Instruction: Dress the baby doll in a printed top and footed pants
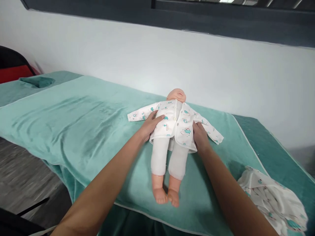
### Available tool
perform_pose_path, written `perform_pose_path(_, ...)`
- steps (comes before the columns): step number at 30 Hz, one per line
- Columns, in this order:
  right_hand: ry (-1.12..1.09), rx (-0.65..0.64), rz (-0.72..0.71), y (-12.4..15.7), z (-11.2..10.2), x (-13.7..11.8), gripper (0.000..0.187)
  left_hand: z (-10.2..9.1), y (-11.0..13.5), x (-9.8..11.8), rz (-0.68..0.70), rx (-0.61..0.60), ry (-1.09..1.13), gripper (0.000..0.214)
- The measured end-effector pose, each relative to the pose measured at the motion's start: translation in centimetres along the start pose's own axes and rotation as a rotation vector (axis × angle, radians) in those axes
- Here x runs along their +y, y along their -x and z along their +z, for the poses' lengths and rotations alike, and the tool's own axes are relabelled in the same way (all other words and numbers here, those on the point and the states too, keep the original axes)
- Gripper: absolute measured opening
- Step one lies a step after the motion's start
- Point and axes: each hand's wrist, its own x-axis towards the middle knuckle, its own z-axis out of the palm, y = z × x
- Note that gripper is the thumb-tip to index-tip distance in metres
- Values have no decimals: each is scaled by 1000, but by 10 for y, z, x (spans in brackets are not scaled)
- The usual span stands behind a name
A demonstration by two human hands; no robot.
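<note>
A baby doll (169,157) lies on its back on a teal towel (81,124), head toward the wall, bare feet toward me. It wears a white printed jacket (176,123) with both sleeves spread out. My left hand (150,124) rests on the doll's side, its fingers laid flat on the jacket's left panel. My right hand (199,136) presses against the other side, at the edge of the jacket's right panel, fingers partly tucked under the cloth.
A crumpled white printed garment (273,200) lies at the towel's near right corner. The towel covers a long padded table against a white wall (221,75). A folded teal cloth (36,81) sits far left, beside a red and black chair (12,68).
</note>
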Motion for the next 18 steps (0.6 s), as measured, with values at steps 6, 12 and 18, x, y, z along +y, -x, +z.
perform_pose_path(6, 78, -48, -29, -11, -23, 18, 32, 0, -4, -17, 53, 104, -127, 53)
perform_pose_path(12, 349, 15, -347, 40, -42, 17, 37, -19, 45, -22, 188, 96, -305, 44)
perform_pose_path(18, 576, -162, -603, 83, -41, 14, 29, -25, 73, -32, 344, 41, -518, 47)
